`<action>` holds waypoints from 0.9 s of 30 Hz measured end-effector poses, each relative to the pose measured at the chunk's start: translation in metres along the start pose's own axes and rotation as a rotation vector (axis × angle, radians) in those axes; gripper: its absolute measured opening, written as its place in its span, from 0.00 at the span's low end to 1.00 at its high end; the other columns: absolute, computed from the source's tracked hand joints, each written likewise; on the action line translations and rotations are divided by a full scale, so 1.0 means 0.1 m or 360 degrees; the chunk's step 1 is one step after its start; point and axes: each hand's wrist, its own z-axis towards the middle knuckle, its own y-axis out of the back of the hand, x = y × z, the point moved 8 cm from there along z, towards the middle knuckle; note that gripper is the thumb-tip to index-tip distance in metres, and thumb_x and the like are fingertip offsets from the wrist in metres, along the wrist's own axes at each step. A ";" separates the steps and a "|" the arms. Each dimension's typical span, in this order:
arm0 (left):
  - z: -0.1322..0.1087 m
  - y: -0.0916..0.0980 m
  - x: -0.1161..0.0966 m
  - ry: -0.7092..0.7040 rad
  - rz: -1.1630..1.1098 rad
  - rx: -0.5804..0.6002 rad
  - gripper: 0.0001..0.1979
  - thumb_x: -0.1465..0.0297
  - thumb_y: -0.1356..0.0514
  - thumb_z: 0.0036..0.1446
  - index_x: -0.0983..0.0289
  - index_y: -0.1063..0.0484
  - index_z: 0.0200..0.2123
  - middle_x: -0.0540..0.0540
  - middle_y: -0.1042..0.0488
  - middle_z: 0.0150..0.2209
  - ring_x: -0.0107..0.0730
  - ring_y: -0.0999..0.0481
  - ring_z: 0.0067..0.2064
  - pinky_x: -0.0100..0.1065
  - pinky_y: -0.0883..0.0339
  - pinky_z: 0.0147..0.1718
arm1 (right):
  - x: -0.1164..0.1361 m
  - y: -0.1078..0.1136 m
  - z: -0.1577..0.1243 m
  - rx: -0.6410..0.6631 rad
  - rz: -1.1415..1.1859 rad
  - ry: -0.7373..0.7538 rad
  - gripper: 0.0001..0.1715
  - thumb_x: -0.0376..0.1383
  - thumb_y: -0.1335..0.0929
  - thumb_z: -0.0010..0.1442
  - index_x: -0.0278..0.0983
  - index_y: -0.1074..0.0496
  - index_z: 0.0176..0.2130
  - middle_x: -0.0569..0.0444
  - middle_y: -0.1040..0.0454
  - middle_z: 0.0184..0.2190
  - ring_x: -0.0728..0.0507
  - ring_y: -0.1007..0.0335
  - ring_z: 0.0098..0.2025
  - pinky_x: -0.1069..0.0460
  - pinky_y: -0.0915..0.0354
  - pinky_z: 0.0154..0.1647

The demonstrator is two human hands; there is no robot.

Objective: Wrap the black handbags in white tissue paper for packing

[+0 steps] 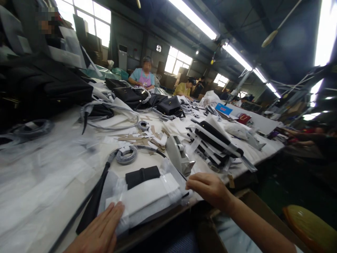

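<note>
A black handbag lies at the table's front edge, partly covered by a white padding sheet and clear plastic. My left hand rests flat on the left end of this wrapping, fingers stretched out. At the bag's right side my right hand is closed, its fingertips pinched by the edge; what they hold is hidden. A black strap runs along the bag's left side, partly under my left hand. Just behind the right hand stands a grey-white tape dispenser. A coiled, plastic-wrapped strap sits behind the bag.
Brown and white paper strips are scattered beyond the bag. Black padded pieces are stacked at the right. More black bags lie farther back, near a person. Below the right table edge is an open cardboard box.
</note>
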 end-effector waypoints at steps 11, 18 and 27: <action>0.18 0.23 0.03 0.0313 -0.0112 0.0091 0.22 0.79 0.54 0.59 0.68 0.27 0.51 0.56 0.20 0.50 0.34 0.21 0.50 0.30 0.28 0.50 | 0.82 -0.76 1.35 0.0917 0.0871 0.0311 0.12 0.43 0.32 0.65 0.38 0.23 0.39 0.53 0.24 0.32 0.49 0.28 0.31 0.57 0.34 0.35; 0.09 0.10 0.04 0.0393 -0.0214 0.0048 0.19 0.78 0.53 0.62 0.67 0.27 0.49 0.57 0.20 0.49 0.33 0.21 0.51 0.29 0.31 0.53 | 0.82 -1.59 1.87 0.1450 0.0724 0.0456 0.05 0.34 0.28 0.58 0.34 0.23 0.34 0.58 0.26 0.26 0.51 0.34 0.27 0.58 0.41 0.30; 0.00 0.00 0.02 0.0295 -0.0165 -0.0008 0.17 0.77 0.53 0.63 0.66 0.26 0.47 0.55 0.19 0.46 0.30 0.20 0.47 0.27 0.32 0.53 | 0.85 -2.00 2.04 0.1842 0.0157 0.0566 0.15 0.45 0.25 0.55 0.36 0.19 0.35 0.55 0.21 0.27 0.49 0.34 0.26 0.55 0.48 0.24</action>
